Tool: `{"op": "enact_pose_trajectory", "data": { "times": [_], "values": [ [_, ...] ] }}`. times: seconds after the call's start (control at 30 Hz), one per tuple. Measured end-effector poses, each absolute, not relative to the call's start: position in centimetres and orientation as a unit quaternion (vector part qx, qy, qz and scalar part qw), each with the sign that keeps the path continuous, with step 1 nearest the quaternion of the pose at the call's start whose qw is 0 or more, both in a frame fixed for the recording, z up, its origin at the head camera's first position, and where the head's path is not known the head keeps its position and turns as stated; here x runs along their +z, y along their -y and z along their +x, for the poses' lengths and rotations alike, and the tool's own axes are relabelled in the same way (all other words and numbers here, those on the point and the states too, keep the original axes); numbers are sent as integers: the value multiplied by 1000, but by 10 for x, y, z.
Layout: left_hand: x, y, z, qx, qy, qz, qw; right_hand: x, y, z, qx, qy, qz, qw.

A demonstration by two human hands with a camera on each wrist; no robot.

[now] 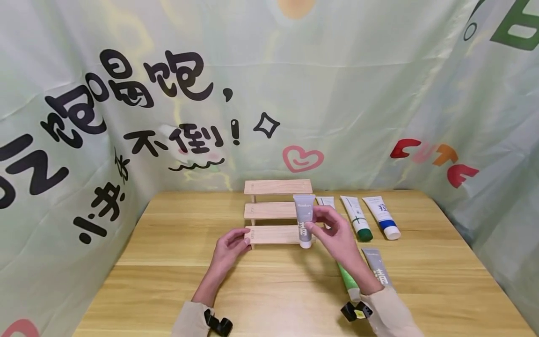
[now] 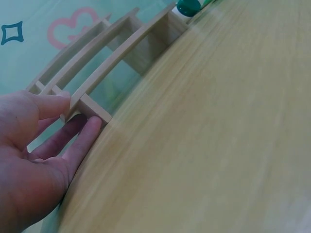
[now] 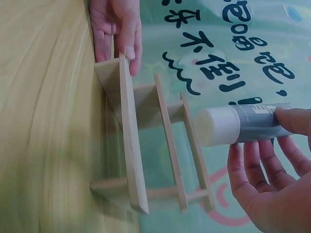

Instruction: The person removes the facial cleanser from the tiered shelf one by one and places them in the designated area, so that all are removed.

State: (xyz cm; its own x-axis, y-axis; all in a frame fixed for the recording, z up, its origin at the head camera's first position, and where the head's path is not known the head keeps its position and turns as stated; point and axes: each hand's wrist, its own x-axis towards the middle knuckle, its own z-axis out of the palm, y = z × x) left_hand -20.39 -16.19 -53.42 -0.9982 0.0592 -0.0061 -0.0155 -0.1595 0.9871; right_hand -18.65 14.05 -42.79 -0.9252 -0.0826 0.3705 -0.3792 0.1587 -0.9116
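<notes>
A three-tier wooden display rack (image 1: 269, 234) stands on the table, its steps rising toward the back. At the left end of the lowest step, my left hand (image 1: 229, 248) pinches the board, thumb on top and fingers below, as the left wrist view shows of the rack (image 2: 121, 51). My right hand (image 1: 337, 234) grips a grey squeeze tube (image 1: 305, 217) with a white cap between thumb and fingers. The tube is upright, cap down, and overlaps the right end of the rack in the head view. From the right wrist, the tube's white cap (image 3: 216, 127) points toward the steps, apart from them.
Right of the rack lie a white tube with a green cap (image 1: 357, 217) and one with a blue band (image 1: 382, 217). A further white tube (image 1: 326, 201), a green tube (image 1: 349, 282) and another grey tube (image 1: 376, 264) are partly hidden by my right arm. A printed curtain (image 1: 358, 93) hangs behind the table.
</notes>
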Motion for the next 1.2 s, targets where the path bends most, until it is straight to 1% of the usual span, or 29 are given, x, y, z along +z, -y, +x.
{"op": "enact_pose_trajectory", "data": {
  "times": [0.3, 0.57, 0.77, 0.97, 1.2],
  "values": [
    [-533, 161, -203, 759, -650, 22, 22, -427, -177, -170, 610, 770, 138, 121],
    [-534, 161, -203, 758, -651, 24, 23, -428, -209, -154, 574, 796, 121, 147],
    [-534, 162, -203, 759, -650, 20, 20, -430, -232, -145, 554, 814, 95, 143],
    [-534, 164, -202, 762, -648, 20, 17, -436, -255, -139, 543, 823, 67, 155],
    [-535, 163, -202, 762, -646, 27, 25, -441, -288, -129, 496, 854, 16, 157]
  ]
}}
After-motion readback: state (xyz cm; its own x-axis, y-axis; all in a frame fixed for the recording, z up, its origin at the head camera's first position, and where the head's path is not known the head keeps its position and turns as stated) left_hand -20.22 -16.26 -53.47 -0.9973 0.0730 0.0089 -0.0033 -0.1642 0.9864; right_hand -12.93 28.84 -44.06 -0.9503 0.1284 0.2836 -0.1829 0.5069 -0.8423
